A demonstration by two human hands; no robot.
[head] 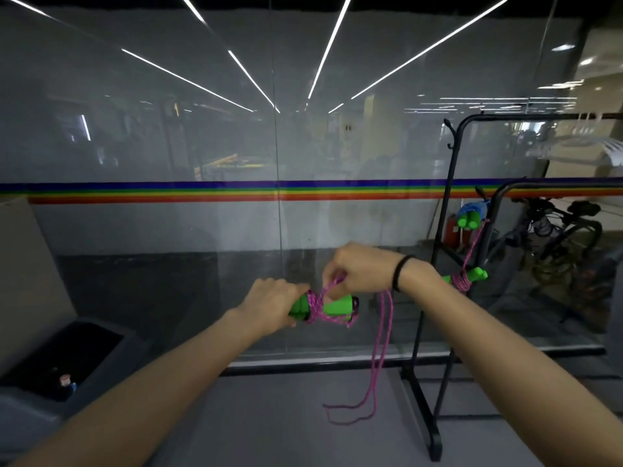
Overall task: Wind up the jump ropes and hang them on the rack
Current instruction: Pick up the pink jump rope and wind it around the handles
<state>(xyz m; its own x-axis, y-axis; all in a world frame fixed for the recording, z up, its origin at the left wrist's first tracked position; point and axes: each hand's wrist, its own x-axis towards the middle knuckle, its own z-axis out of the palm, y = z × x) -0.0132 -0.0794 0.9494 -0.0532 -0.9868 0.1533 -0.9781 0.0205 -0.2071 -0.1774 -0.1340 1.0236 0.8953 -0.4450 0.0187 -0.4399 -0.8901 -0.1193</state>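
My left hand (273,306) grips the left end of a pair of green jump-rope handles (333,306) held level in front of me. Pink cord (317,306) is wound around their middle. My right hand (362,269) pinches that cord just above the handles, and a long loop of loose cord (379,358) hangs from it to the floor. On the black rack (448,210) to the right hang a wound rope with green handles and pink cord (467,276) and, higher up, another bundle with green handles and blue cord (470,215).
A glass wall with a rainbow stripe (202,192) stands straight ahead. A dark bin (67,358) sits at the lower left. Bicycles (556,227) stand behind the glass on the right. The rack's foot (421,409) runs along the floor near the hanging cord.
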